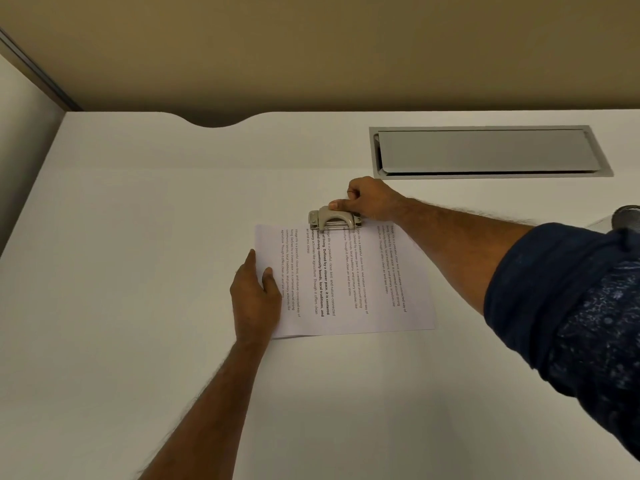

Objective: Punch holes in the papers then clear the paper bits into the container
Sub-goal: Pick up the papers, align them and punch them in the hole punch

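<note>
Here the right hand [370, 200] is gripping the hole punch [333, 220]; the left hand [256, 296] is resting flat on the papers [363, 282].

The flat white surface [138, 220], with a grey rectangular metal hatch [485, 150] set into its far right, carried a stack of printed white papers [374, 296] and a beige metal hole punch [334, 220] sitting at the stack's far edge.

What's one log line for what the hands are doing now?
phase: hole punching | left hand: rests on papers, left edge | right hand: grips hole punch at papers' far edge
</note>
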Demonstrator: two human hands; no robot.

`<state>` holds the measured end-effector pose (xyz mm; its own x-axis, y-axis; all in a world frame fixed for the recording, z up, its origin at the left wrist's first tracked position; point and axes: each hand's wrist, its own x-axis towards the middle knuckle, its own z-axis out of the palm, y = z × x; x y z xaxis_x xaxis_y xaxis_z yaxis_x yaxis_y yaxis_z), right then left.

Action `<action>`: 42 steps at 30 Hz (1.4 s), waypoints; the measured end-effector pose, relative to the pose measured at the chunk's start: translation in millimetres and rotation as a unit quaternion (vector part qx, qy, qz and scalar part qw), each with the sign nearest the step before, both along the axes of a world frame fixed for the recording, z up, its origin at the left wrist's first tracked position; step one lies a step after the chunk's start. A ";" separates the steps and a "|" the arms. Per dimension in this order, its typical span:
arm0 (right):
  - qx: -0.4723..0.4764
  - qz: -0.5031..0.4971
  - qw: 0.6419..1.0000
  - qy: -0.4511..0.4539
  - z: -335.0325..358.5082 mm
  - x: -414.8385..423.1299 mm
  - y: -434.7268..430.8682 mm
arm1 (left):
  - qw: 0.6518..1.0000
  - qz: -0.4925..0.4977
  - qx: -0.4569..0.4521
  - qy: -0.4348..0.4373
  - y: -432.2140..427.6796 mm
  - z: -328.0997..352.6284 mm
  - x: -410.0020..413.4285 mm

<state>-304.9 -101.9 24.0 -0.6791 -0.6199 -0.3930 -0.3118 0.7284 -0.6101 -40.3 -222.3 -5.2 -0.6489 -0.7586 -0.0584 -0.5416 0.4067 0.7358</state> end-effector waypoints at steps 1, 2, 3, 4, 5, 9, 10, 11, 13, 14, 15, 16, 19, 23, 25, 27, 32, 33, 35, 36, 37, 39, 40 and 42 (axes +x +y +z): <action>-0.006 0.003 1.000 -0.004 3.0 0.8 2.1 | 1.000 -0.001 0.000 0.001 0.4 0.5 0.1; -0.012 0.008 1.000 -0.004 6.3 1.5 4.0 | 1.000 -0.001 0.000 0.004 1.0 1.8 0.2; -0.015 0.012 1.000 -0.002 8.9 2.6 5.7 | 1.000 -0.002 0.000 0.007 1.5 3.3 0.3; -0.015 0.015 1.000 -0.001 10.9 3.7 7.3 | 1.000 -0.005 -0.001 0.009 1.9 4.5 0.0; -0.013 0.017 1.000 -0.002 12.0 4.8 8.6 | 1.000 -0.008 -0.003 0.010 2.2 5.7 0.1; -0.001 0.018 1.000 -0.009 15.4 7.5 10.5 | 1.000 -0.011 -0.010 0.013 2.1 8.6 -0.2; -0.006 0.012 1.000 -0.009 16.7 8.0 12.0 | 1.000 -0.011 -0.009 0.014 1.7 8.4 0.0; -0.015 0.006 1.000 -0.007 17.3 8.9 14.4 | 1.000 -0.013 -0.008 0.015 1.2 8.1 0.2; -0.034 -0.002 0.999 0.011 17.4 11.4 21.3 | 1.000 -0.021 -0.009 0.017 0.1 6.7 1.2; -0.034 -0.003 0.999 0.025 17.2 12.6 25.6 | 0.999 -0.024 -0.012 0.020 0.0 6.3 1.7; -0.022 0.004 0.999 0.040 17.2 13.8 30.6 | 0.999 -0.024 -0.014 0.024 0.1 6.1 2.0; -0.001 0.015 0.998 0.054 17.4 15.5 35.5 | 0.999 -0.024 -0.015 0.028 0.7 6.3 2.8; 0.044 0.043 0.995 0.078 16.2 22.2 47.9 | 0.999 -0.021 -0.013 0.039 3.5 6.2 7.8; 0.056 0.066 0.989 0.123 9.2 32.5 59.4 | 0.999 -0.012 -0.005 0.043 8.9 6.6 15.7; 0.058 0.071 0.986 0.139 6.4 36.9 62.7 | 0.999 -0.006 0.003 0.046 10.7 8.0 19.1; 0.056 0.070 0.985 0.151 3.4 40.5 64.9 | 0.999 0.003 0.028 0.043 11.3 9.2 22.1; 0.040 0.061 0.982 0.177 -3.8 52.1 73.8 | 0.994 0.025 0.100 0.039 12.5 10.3 29.9; 0.037 0.060 0.982 0.178 -4.6 55.2 76.0 | 0.994 0.027 0.102 0.040 12.8 9.4 31.9; 0.022 0.051 0.983 0.175 -5.5 62.2 81.1 | 0.992 0.029 0.115 0.038 13.8 7.1 36.4; 0.010 0.040 0.984 0.176 -5.1 66.1 83.9 | 0.991 0.029 0.128 0.037 14.6 6.1 38.7; -0.005 0.023 0.984 0.178 -4.1 70.6 87.2 | 0.989 0.028 0.143 0.038 15.4 5.4 41.0; -0.044 -0.028 0.983 0.177 -0.4 81.7 95.5 | 0.985 0.023 0.163 0.042 16.0 4.8 44.5; -0.068 -0.055 0.981 0.171 1.4 89.1 100.9 | 0.985 0.021 0.168 0.043 15.7 5.0 45.9; -0.113 -0.104 0.976 0.158 3.1 106.2 114.5 | 0.983 0.017 0.178 0.045 14.5 6.0 47.7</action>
<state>-198.7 12.6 27.1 -0.8643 -0.5027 -0.0139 -0.3701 0.6545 -0.6593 7.4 -207.8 0.8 -0.6380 -0.7221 -0.2676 -0.4761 0.0968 0.8740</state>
